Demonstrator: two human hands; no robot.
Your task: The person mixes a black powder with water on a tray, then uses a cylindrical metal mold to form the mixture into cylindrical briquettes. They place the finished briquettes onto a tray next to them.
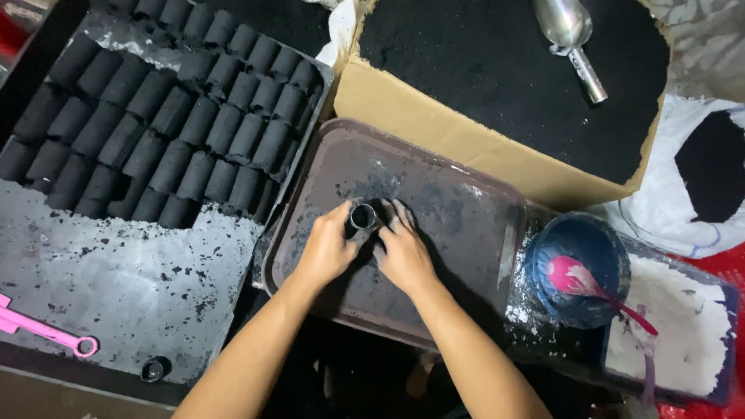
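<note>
A small dark metal tube [362, 216] stands upright on a brown tray [458, 209], its open end facing up. My left hand [327, 248] grips it from the left with thumb and fingers. My right hand [402, 250] presses against it from the right, fingers blackened with powder. Both hands rest on the tray's dusty surface.
Rows of black cylindrical briquettes [167, 116] lie on a metal sheet [116, 279] at left. A cardboard box of black powder [512, 70] holds a metal scoop [570, 39]. A blue bowl [578, 268] with a pink spoon [582, 283], white powder [675, 322] and a pink tool [46, 332] are nearby.
</note>
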